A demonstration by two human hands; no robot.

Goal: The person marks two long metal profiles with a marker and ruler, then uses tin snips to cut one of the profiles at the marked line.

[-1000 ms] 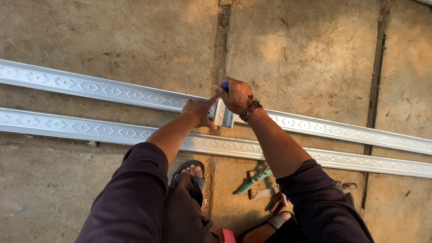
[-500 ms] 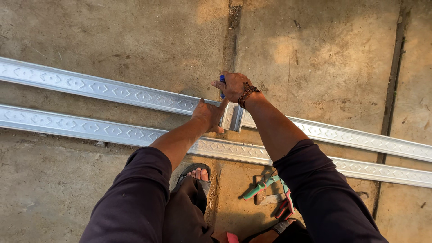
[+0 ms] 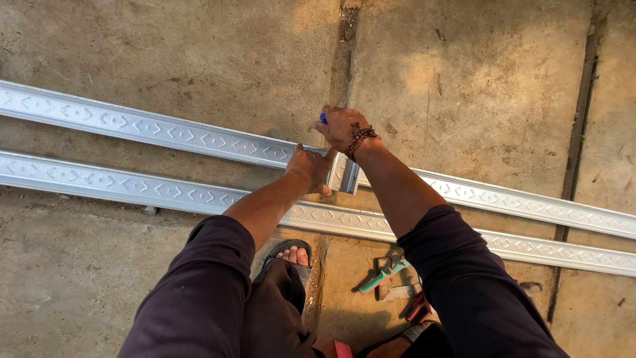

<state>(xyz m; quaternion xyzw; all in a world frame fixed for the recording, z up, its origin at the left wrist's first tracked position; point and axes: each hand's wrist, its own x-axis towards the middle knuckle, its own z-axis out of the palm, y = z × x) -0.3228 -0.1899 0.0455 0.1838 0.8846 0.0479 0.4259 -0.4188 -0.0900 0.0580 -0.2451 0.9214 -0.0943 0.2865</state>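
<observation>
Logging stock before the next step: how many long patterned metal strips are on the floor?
2. The far strip runs left to right under both hands; the near strip lies parallel, closer to the feet, passing under the forearms. Both run out of frame, so more may lie unseen.

Pen [image 3: 322, 118]: only a blue tip shows beyond the right hand [image 3: 340, 126] fingers; the rest is hidden in the fist.
Short metal piece [image 3: 346, 175]: partly covered by the left hand [image 3: 308, 169]; its top end is hidden under the right wrist.
Far rail [image 3: 159, 130]: stretch under both hands hidden; ends cut off by the left and right edges.
Near rail [image 3: 119, 189]: crossed by both forearms; ends cut off.
Green-handled tool [image 3: 379, 278]: head hidden behind the right sleeve; kind unclear.
</observation>
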